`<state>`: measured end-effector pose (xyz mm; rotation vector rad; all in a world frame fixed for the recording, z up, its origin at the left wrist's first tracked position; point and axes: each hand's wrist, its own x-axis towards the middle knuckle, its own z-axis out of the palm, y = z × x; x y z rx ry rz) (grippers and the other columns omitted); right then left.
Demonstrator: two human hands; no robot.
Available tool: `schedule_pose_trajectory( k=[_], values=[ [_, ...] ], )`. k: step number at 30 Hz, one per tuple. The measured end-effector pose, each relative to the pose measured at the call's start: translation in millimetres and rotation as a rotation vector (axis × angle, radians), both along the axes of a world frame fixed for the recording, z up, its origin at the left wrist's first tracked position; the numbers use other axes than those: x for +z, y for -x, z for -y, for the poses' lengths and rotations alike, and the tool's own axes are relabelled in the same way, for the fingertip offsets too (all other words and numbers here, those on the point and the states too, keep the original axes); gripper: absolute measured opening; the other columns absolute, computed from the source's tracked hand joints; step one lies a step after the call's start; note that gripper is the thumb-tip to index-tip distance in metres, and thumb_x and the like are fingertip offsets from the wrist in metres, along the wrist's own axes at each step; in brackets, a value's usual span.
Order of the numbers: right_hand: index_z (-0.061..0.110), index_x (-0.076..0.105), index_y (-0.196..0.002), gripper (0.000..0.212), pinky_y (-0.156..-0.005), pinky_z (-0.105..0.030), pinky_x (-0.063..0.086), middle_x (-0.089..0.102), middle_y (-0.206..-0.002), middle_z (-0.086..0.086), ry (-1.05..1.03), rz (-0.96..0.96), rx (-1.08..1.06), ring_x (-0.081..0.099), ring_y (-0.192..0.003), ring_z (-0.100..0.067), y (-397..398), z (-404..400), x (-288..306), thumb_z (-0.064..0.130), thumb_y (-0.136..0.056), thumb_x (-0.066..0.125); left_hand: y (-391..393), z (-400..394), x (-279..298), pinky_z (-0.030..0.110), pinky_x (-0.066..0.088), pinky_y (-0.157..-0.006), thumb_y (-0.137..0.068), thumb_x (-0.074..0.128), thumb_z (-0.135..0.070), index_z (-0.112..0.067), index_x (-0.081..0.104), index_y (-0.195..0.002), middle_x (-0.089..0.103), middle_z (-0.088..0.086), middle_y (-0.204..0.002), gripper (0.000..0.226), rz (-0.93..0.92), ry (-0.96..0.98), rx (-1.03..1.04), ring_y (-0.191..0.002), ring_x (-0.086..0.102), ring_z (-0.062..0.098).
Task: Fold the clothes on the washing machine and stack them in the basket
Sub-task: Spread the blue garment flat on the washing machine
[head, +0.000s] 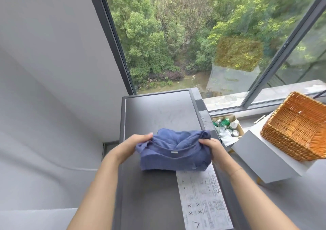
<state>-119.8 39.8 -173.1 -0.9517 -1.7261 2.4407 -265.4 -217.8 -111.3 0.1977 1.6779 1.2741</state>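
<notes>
A blue garment (pixel 173 153) sits bunched and partly folded on the grey washing machine (pixel 155 109), its lower edge on the lid — how many folds lie underneath is hidden. It stretches between both hands: the left hand (pixel 136 142) grips its left corner with curled fingers, and the right hand (pixel 210 146) pinches the gathered right corner. A printed label (pixel 202 201) lies just below it. The wicker basket (pixel 296 127) stands well apart to the right, tilted on a white box (pixel 261 157) — its far side is cut off.
</notes>
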Motion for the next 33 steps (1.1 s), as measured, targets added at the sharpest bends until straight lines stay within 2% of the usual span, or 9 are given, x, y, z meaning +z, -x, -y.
schedule_pose_trajectory(
  k=[3,5,9,13,16,19,25,29,33],
  values=[
    [0.001,0.066,-0.108,0.026,-0.082,-0.032,0.053,0.074,-0.096,-0.009,-0.112,0.124,0.034,0.068,-0.089,-0.02,11,-3,-21,0.02,-0.091,0.064,1,-16,-22,0.025,0.052,-0.076,-0.096,0.036,-0.054,-0.009,0.071,-0.099,0.074,0.007,-0.093,0.057,0.224,-0.109,0.29,-0.089,0.069,0.019],
    [0.0,0.064,-0.11,0.036,-0.08,-0.03,0.052,0.072,-0.101,-0.005,-0.152,0.138,0.092,0.067,-0.091,-0.017,12,-3,-30,0.027,-0.087,0.07,-8,-17,-35,0.031,0.05,-0.087,-0.098,0.031,-0.054,-0.012,0.066,-0.115,0.071,0.007,-0.112,0.057,0.27,-0.129,0.315,-0.104,0.068,0.019],
    [0.008,0.064,-0.109,0.017,-0.075,-0.025,0.056,0.072,-0.106,-0.008,-0.139,0.082,-0.016,0.069,-0.095,-0.018,13,0,-36,0.014,-0.095,0.058,-18,-14,-60,0.035,0.052,-0.093,-0.092,0.062,-0.037,-0.008,0.06,-0.122,0.072,0.006,-0.112,0.042,0.055,-0.009,0.332,-0.11,0.066,0.024],
    [0.006,0.065,-0.107,0.017,-0.078,-0.029,0.057,0.073,-0.102,-0.01,-0.082,-0.001,-0.063,0.069,-0.092,-0.02,17,7,-33,0.013,-0.097,0.053,-30,-16,-67,0.036,0.055,-0.085,-0.094,0.06,-0.022,-0.001,0.067,-0.103,0.075,0.008,-0.097,0.023,-0.116,0.037,0.498,-0.098,0.07,0.024],
    [-0.002,0.066,-0.104,0.022,-0.077,-0.035,0.057,0.073,-0.097,-0.018,0.019,0.049,0.031,0.07,-0.086,-0.026,22,7,-27,0.016,-0.096,0.056,-39,-6,-69,0.033,0.056,-0.081,-0.094,0.061,-0.024,-0.007,0.067,-0.099,0.075,0.004,-0.094,0.019,-0.142,0.072,0.507,-0.09,0.071,0.018],
    [-0.007,0.066,-0.101,0.027,-0.074,-0.034,0.054,0.072,-0.095,-0.02,-0.118,0.184,0.19,0.068,-0.083,-0.026,23,9,-34,0.019,-0.095,0.06,-43,7,-85,0.035,0.054,-0.083,-0.088,0.069,-0.029,-0.011,0.063,-0.1,0.073,0.003,-0.098,0.023,-0.22,0.223,0.375,-0.097,0.069,0.02],
    [0.003,0.069,-0.096,0.021,-0.078,-0.036,0.055,0.074,-0.093,-0.012,-0.241,0.137,0.202,0.069,-0.085,-0.017,18,11,-27,0.022,-0.086,0.071,-37,5,-74,0.024,0.056,-0.081,-0.085,0.072,-0.016,-0.012,0.064,-0.112,0.073,0.001,-0.107,0.029,-0.029,0.047,0.354,-0.101,0.069,0.014],
    [0.001,0.069,-0.093,0.019,-0.079,-0.034,0.055,0.074,-0.096,-0.008,-0.269,0.115,0.238,0.068,-0.092,-0.021,8,8,-26,0.019,-0.087,0.07,-37,4,-73,0.024,0.057,-0.074,-0.083,0.073,-0.012,-0.005,0.069,-0.102,0.074,0.009,-0.101,0.02,-0.009,0.042,0.457,-0.096,0.07,0.02],
    [0.01,0.069,-0.111,0.023,-0.093,-0.025,0.051,0.053,-0.129,0.019,-0.439,-0.076,0.023,0.056,-0.115,-0.002,1,7,-23,0.009,-0.088,0.067,-42,8,-69,0.03,0.053,-0.081,-0.066,0.08,-0.024,-0.015,0.061,-0.117,0.072,0.006,-0.111,0.055,-0.015,-0.066,0.547,-0.1,0.069,0.019]
  ],
)
